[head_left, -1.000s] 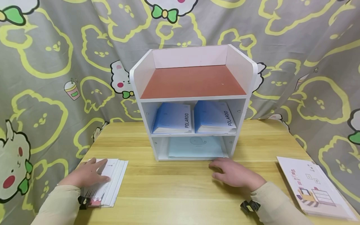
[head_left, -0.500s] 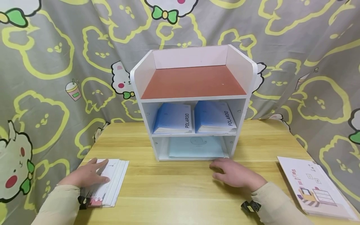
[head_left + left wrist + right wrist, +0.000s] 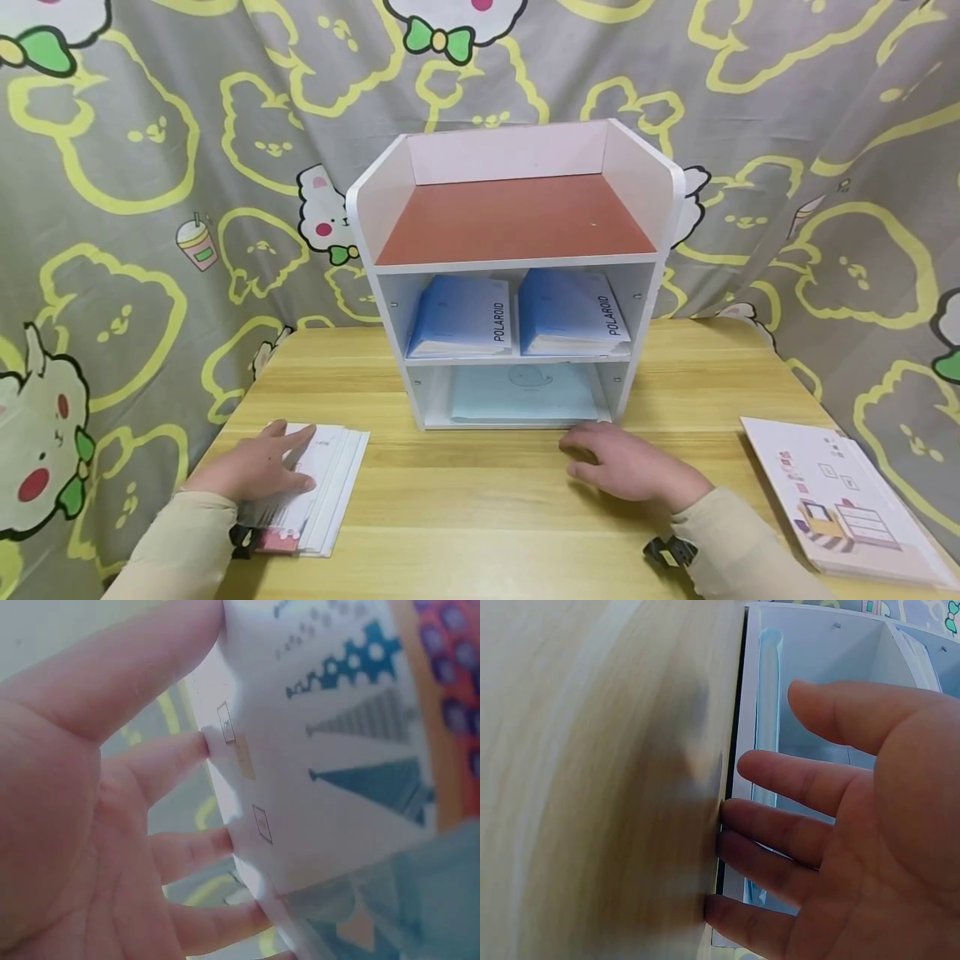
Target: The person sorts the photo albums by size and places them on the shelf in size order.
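A stack of thin white booklets (image 3: 341, 492) is laid flat on the table (image 3: 480, 525), near its left edge and well apart from the shelf unit (image 3: 642, 179). It is partly covered by the left hand (image 3: 258, 468), whose fingers are spread and nearly straight; the stack's edge is met by the fingertips in the left wrist view, but nothing is gripped. By the right hand (image 3: 630, 467) nothing is held either; its fingers are loosely extended at the unit's lower front edge, and whether that edge is pressed cannot be told. The booklets are judged light, bendable along their length and easily creased at the corners. Since their covers look smooth and their long edges are fanned like steps, sliding between layers may be expected, so the whole stack is best taken across its long sides, thumb above and fingers beneath. Pennants in teal and grey are printed on one white face, along which a bright, glossy highlight is caught. The unit is formed of straight white panels with rounded upper corners and a smooth red-brown board (image 3: 517, 221). Two thick, wedge-shaped blue albums (image 3: 465, 312) (image 3: 573, 308) are kept in its middle compartment; a thin pale-blue folder (image 3: 517, 398) is laid in the lowest.
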`<act>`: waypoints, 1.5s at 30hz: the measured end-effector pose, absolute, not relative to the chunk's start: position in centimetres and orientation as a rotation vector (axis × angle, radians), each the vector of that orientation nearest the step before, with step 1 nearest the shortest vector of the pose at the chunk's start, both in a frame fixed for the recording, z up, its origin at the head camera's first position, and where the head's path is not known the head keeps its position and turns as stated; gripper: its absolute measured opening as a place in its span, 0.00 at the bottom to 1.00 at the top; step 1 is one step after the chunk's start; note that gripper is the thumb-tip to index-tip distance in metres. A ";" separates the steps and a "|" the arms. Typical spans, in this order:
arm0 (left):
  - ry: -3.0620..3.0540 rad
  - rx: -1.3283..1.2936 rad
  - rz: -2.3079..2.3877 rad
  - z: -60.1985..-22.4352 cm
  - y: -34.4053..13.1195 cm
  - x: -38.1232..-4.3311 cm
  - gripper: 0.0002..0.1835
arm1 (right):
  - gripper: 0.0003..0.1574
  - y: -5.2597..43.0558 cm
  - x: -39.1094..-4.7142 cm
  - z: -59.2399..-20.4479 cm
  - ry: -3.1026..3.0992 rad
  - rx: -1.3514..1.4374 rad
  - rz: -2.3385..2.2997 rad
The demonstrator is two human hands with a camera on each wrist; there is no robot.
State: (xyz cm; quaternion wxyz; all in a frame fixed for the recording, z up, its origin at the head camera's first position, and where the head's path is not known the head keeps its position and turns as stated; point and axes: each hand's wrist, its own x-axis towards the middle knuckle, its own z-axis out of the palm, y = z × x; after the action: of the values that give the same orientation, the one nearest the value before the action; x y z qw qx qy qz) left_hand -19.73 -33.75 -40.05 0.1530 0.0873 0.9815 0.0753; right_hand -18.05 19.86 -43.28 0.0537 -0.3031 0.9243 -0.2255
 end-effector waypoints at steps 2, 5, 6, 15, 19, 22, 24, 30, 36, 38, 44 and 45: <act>2.815 0.263 0.208 -40.2 -33.0 -19.7 0.51 | 0.27 19.8 -18.0 -43.3 2.808 -0.922 -0.687; 2.811 0.298 0.195 -40.1 -31.6 -19.4 0.51 | 0.27 19.8 -18.0 -43.2 2.806 -0.924 -0.689; 2.807 0.314 0.188 -40.0 -31.1 -19.4 0.51 | 0.26 19.8 -18.0 -43.2 2.806 -0.926 -0.690; 2.766 0.386 0.202 -39.2 -26.6 -18.4 0.50 | 0.26 19.9 -18.0 -43.3 2.807 -0.931 -0.687; 2.747 0.446 0.227 -39.3 -24.9 -18.1 0.50 | 0.26 19.8 -18.0 -43.3 2.801 -0.924 -0.699; 2.737 0.502 0.256 -39.4 -23.5 -17.7 0.50 | 0.26 19.8 -17.9 -43.2 2.798 -0.919 -0.702; 2.738 0.532 0.258 -39.5 -22.5 -17.4 0.50 | 0.27 19.8 -17.9 -43.2 2.799 -0.918 -0.700; 2.772 0.664 0.211 -39.9 -18.6 -17.0 0.50 | 0.27 19.9 -17.8 -43.2 2.800 -0.910 -0.703; 2.803 0.780 0.161 -40.2 -14.7 -17.3 0.52 | 0.28 20.0 -17.8 -43.4 2.798 -0.906 -0.709; 2.818 0.805 0.132 -40.5 -13.6 -17.5 0.52 | 0.28 20.0 -17.8 -43.5 2.799 -0.900 -0.708; 2.841 0.861 0.101 -40.9 -11.1 -17.8 0.52 | 0.30 20.1 -17.7 -43.4 2.802 -0.882 -0.724; 2.842 0.862 0.099 -40.9 -10.7 -17.8 0.52 | 0.30 20.1 -17.7 -43.4 2.801 -0.888 -0.727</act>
State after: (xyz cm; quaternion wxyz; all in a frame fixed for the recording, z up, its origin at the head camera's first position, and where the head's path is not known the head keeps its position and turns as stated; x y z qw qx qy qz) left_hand -17.78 -10.74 -40.87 0.0850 0.2890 0.9530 0.0332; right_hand -17.67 20.06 -43.42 0.0574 -0.2929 0.9238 -0.2399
